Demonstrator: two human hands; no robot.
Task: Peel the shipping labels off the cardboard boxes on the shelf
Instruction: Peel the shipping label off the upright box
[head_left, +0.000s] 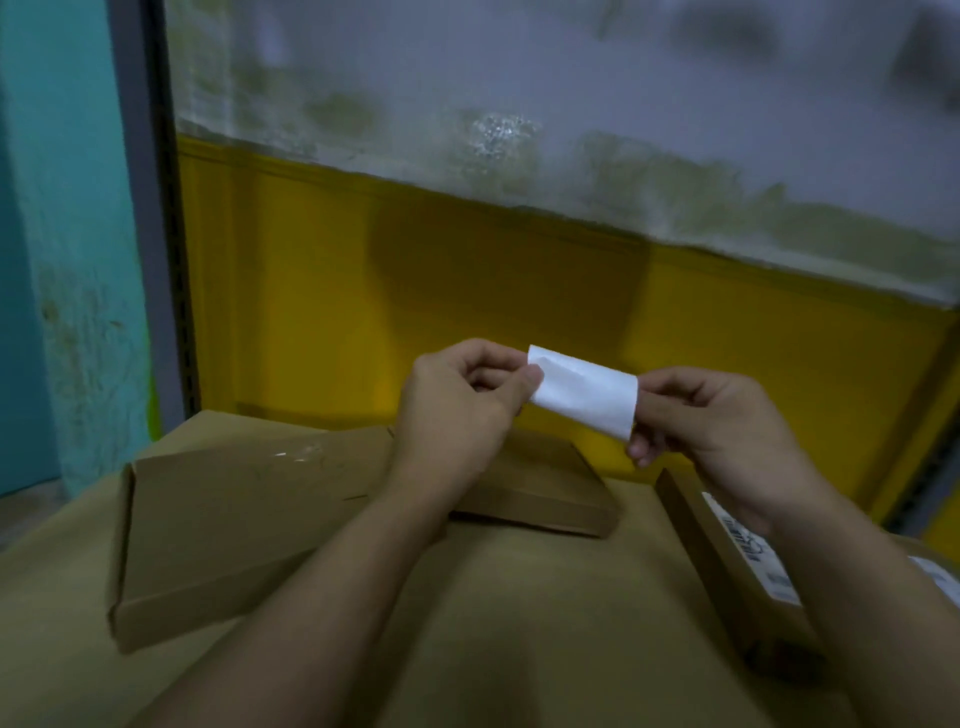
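A large brown carton (493, 623) is carrying three flat cardboard boxes (234, 519), the rightmost box (698, 535) wearing a printed label (748, 551), while the left hand (457, 410) and right hand (717, 421) are pinching opposite ends of a loose white shipping label (584, 397) above them.

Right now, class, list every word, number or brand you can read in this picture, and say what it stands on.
No text can be quoted.
Loose white label, pinched between left hand and right hand: the side shown is blank.
Printed label on the narrow cardboard box at right: dark print, too blurred to read.
Second label at the far right edge: too blurred to read.
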